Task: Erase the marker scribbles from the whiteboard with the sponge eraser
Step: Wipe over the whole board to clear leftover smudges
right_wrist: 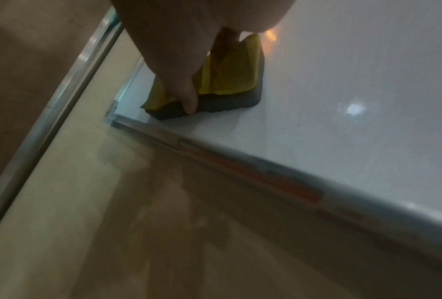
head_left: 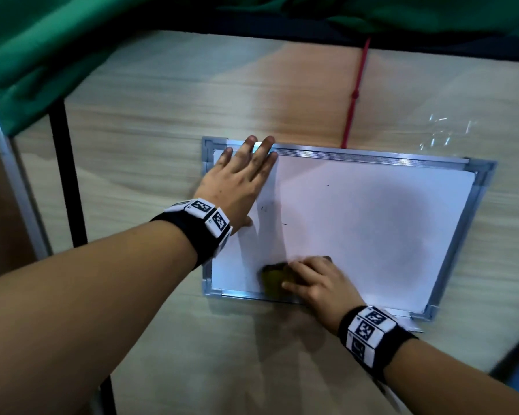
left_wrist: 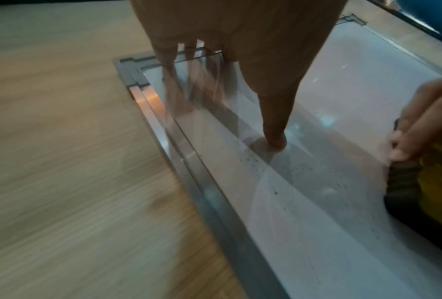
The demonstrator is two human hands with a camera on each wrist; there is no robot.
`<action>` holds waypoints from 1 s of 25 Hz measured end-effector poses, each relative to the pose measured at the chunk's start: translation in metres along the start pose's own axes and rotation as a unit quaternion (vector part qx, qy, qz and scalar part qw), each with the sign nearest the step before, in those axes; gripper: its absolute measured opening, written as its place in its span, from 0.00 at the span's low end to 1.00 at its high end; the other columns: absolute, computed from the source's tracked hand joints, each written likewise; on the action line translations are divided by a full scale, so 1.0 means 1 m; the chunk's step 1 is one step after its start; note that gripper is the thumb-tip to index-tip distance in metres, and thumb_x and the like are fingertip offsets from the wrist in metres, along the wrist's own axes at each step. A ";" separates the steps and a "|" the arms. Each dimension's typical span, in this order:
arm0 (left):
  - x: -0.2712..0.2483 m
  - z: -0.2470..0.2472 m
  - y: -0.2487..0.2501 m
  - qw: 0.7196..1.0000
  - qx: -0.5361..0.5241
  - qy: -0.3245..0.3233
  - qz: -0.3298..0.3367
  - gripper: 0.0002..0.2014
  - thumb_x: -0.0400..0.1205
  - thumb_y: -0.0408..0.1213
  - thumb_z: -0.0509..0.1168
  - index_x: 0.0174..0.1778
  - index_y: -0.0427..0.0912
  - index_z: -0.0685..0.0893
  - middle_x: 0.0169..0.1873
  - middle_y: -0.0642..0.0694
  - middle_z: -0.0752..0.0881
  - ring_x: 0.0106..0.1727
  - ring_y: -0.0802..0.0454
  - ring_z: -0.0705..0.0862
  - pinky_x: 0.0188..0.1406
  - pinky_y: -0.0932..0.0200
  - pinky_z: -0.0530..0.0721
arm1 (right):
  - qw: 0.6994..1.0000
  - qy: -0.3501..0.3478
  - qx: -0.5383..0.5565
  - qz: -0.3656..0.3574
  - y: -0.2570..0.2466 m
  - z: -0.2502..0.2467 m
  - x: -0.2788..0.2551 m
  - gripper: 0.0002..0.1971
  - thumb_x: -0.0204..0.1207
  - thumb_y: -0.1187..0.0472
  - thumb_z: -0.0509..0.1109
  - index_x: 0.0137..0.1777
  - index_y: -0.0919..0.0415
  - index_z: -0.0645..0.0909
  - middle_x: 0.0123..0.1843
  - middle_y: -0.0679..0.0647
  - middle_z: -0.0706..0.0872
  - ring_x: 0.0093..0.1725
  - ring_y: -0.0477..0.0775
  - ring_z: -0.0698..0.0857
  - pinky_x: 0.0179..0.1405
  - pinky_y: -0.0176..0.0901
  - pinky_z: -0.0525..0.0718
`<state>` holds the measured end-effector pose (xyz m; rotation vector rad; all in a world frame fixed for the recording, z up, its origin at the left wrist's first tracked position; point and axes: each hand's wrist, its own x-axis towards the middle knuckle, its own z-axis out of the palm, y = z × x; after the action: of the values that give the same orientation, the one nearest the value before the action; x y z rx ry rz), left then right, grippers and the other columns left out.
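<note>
A metal-framed whiteboard [head_left: 372, 223] lies flat on the wooden table. A few small dark marker specks [head_left: 264, 207] remain near its left side. My left hand [head_left: 240, 178] lies flat with straight fingers on the board's far left corner, fingertips over the frame. My right hand [head_left: 309, 280] grips the yellow sponge eraser [head_left: 271, 278] with its dark pad down, pressed on the board near the near left corner. In the right wrist view the thumb [right_wrist: 189, 97] pinches the eraser [right_wrist: 230, 76] at its dark base. In the left wrist view the eraser [left_wrist: 434, 182] shows at the right edge.
A red cord [head_left: 355, 94] runs from the board's far edge toward the table's back. Green fabric [head_left: 42, 55] hangs over the far left. A black table leg [head_left: 66, 175] stands at left. Bare wooden tabletop [head_left: 132, 163] surrounds the board.
</note>
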<state>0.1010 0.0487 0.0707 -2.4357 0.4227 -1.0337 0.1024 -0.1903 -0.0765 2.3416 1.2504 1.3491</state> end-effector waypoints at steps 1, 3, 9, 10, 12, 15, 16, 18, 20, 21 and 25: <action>0.000 0.000 0.000 1.000 0.001 0.000 0.000 0.67 0.63 0.61 0.77 0.82 0.39 0.37 0.83 0.40 0.36 0.83 0.37 0.41 0.80 0.38 0.55 | 1.000 0.008 -0.001 0.007 0.005 -0.006 0.003 0.13 0.68 0.60 0.79 0.53 0.49 0.90 0.59 0.59 0.86 0.52 0.62 0.78 0.49 0.51 0.80; 0.000 0.000 -0.001 1.000 -0.003 -0.001 0.000 0.66 0.63 0.61 0.76 0.82 0.39 0.37 0.83 0.40 0.35 0.83 0.37 0.40 0.80 0.38 0.55 | 0.992 0.093 -0.005 0.080 0.023 -0.023 0.023 0.13 0.72 0.62 0.77 0.56 0.52 0.90 0.58 0.64 0.85 0.47 0.65 0.79 0.46 0.53 0.79; 0.001 -0.004 0.000 1.000 -0.007 -0.010 0.005 0.66 0.64 0.63 0.75 0.82 0.40 0.36 0.82 0.41 0.34 0.83 0.38 0.39 0.81 0.38 0.54 | 0.950 0.224 -0.004 0.217 0.031 -0.035 0.076 0.17 0.71 0.62 0.75 0.61 0.52 0.88 0.61 0.64 0.83 0.49 0.66 0.76 0.49 0.52 0.77; 0.000 -0.005 -0.001 1.000 -0.008 -0.016 0.009 0.65 0.65 0.63 0.74 0.82 0.40 0.35 0.82 0.42 0.33 0.83 0.38 0.39 0.81 0.39 0.53 | 0.968 0.188 -0.004 0.164 0.023 -0.028 0.072 0.17 0.71 0.63 0.75 0.60 0.51 0.88 0.61 0.64 0.84 0.47 0.64 0.76 0.47 0.52 0.77; -0.002 -0.008 -0.002 0.999 -0.018 -0.024 0.019 0.59 0.70 0.59 0.71 0.82 0.42 0.36 0.82 0.43 0.33 0.83 0.39 0.39 0.81 0.41 0.53 | 0.991 0.105 -0.015 0.079 0.013 -0.019 0.058 0.16 0.71 0.64 0.73 0.57 0.51 0.89 0.60 0.62 0.85 0.44 0.63 0.78 0.44 0.53 0.80; -0.002 -0.012 -0.008 0.999 -0.030 -0.007 0.033 0.42 0.78 0.39 0.59 0.83 0.44 0.39 0.83 0.46 0.36 0.83 0.41 0.43 0.80 0.43 0.56 | 0.990 0.098 -0.024 0.100 0.017 -0.028 0.053 0.16 0.71 0.63 0.71 0.58 0.51 0.89 0.60 0.64 0.85 0.46 0.65 0.78 0.46 0.54 0.80; -0.002 -0.014 -0.010 0.999 -0.032 -0.002 0.039 0.38 0.79 0.35 0.53 0.83 0.43 0.39 0.83 0.46 0.36 0.83 0.41 0.44 0.80 0.44 0.57 | 0.982 0.130 -0.029 0.138 0.022 -0.034 0.059 0.17 0.71 0.63 0.72 0.59 0.52 0.88 0.60 0.65 0.84 0.47 0.65 0.78 0.47 0.54 0.79; -0.001 -0.018 -0.013 0.998 -0.034 -0.001 0.056 0.34 0.79 0.32 0.42 0.83 0.43 0.40 0.84 0.46 0.37 0.83 0.41 0.45 0.79 0.45 0.59 | 0.956 0.196 -0.036 0.215 0.031 -0.043 0.077 0.17 0.71 0.63 0.72 0.60 0.53 0.88 0.61 0.65 0.84 0.49 0.65 0.76 0.48 0.53 0.76; 0.000 -0.020 -0.016 0.997 -0.037 -0.008 0.068 0.34 0.77 0.33 0.38 0.83 0.43 0.41 0.84 0.46 0.39 0.83 0.41 0.47 0.79 0.44 0.60 | 0.949 0.222 -0.033 0.219 0.026 -0.039 0.090 0.16 0.72 0.62 0.71 0.59 0.53 0.88 0.61 0.65 0.84 0.49 0.65 0.76 0.49 0.53 0.76; 0.001 -0.020 -0.018 0.997 -0.037 -0.014 0.071 0.35 0.77 0.33 0.38 0.83 0.44 0.41 0.84 0.46 0.39 0.83 0.41 0.47 0.79 0.44 0.60 | 0.962 0.204 -0.024 0.179 0.018 -0.031 0.091 0.15 0.71 0.62 0.71 0.57 0.53 0.89 0.61 0.65 0.84 0.49 0.64 0.76 0.50 0.53 0.77; 0.003 -0.022 -0.021 0.996 -0.048 -0.022 0.075 0.36 0.75 0.30 0.40 0.83 0.44 0.43 0.84 0.48 0.39 0.82 0.41 0.49 0.76 0.43 0.64 | 0.998 0.053 -0.013 0.016 -0.008 -0.006 0.070 0.06 0.67 0.65 0.75 0.42 0.54 0.89 0.59 0.61 0.85 0.52 0.63 0.78 0.48 0.55 0.81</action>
<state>0.0890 0.0589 0.0974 -2.4623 0.6444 -0.9145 0.1095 -0.1358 -0.0324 2.3087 1.2207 1.5091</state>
